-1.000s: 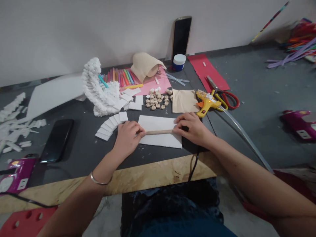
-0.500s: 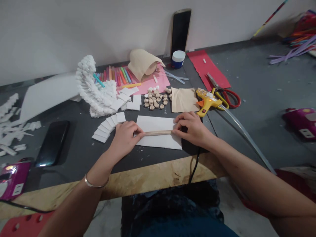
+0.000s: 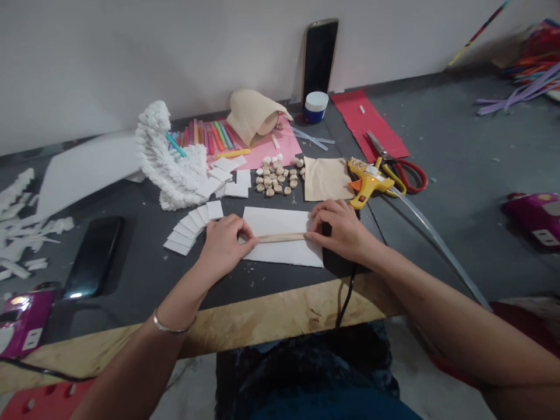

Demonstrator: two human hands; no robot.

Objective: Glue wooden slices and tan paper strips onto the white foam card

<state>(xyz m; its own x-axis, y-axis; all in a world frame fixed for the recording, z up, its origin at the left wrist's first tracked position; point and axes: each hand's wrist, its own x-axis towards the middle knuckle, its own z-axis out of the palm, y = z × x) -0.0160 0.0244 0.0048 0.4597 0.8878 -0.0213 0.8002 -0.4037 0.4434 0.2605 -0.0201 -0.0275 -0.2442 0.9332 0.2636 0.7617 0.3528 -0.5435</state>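
A narrow beige strip (image 3: pixel 281 238), rolled or folded, stretches between my two hands over a white rectangular board (image 3: pixel 284 255). My left hand (image 3: pixel 225 242) pinches the strip's left end between thumb and fingers. At the other end, my right hand (image 3: pixel 336 230) grips it the same way by the board's right edge. Whether the strip touches the board I cannot tell. Just beyond the board lie several small beige rolled coils (image 3: pixel 275 175) and a flat square of beige cloth-like material (image 3: pixel 326 178). Overlapping white card pieces (image 3: pixel 188 227) fan out left of my left hand.
A yellow glue gun (image 3: pixel 370 184) and red-handled scissors (image 3: pixel 400 166) lie beyond my right hand. Behind stand a white ruffled piece (image 3: pixel 164 160), a blue jar (image 3: pixel 315 108) and an upright phone (image 3: pixel 321 55). Another phone (image 3: pixel 94 256) lies at left, near a purple power strip (image 3: pixel 28 318).
Both hands keep their hold on the beige strip in nearly the same place. The whole view has shifted very slightly; nothing else has visibly moved.
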